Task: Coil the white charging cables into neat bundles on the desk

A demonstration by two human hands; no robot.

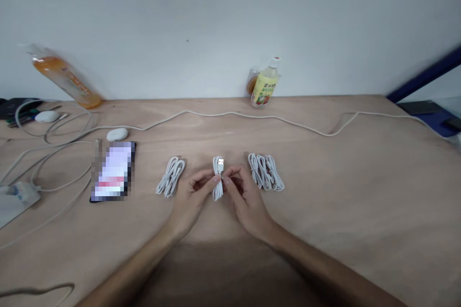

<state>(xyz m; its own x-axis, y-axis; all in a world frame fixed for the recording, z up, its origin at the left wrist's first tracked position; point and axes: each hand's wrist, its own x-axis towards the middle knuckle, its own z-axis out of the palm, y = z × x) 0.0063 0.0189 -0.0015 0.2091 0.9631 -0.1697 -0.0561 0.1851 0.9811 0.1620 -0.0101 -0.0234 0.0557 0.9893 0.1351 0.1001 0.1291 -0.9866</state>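
A coiled white cable with its USB plug showing at the top is held upright between my two hands, over the middle of the table. My left hand grips its left side, thumb across the coil. At its right side my right hand has thumb and forefinger pinched together near the plug; what lies between those fingertips is too small to make out. One coiled cable bundle lies left of my left hand. Several more coils rest side by side just beyond my right hand.
A phone, a white case and loose cables occupy the left. An orange bottle and a yellow-labelled bottle are by the wall. One long white cord crosses the wooden table.
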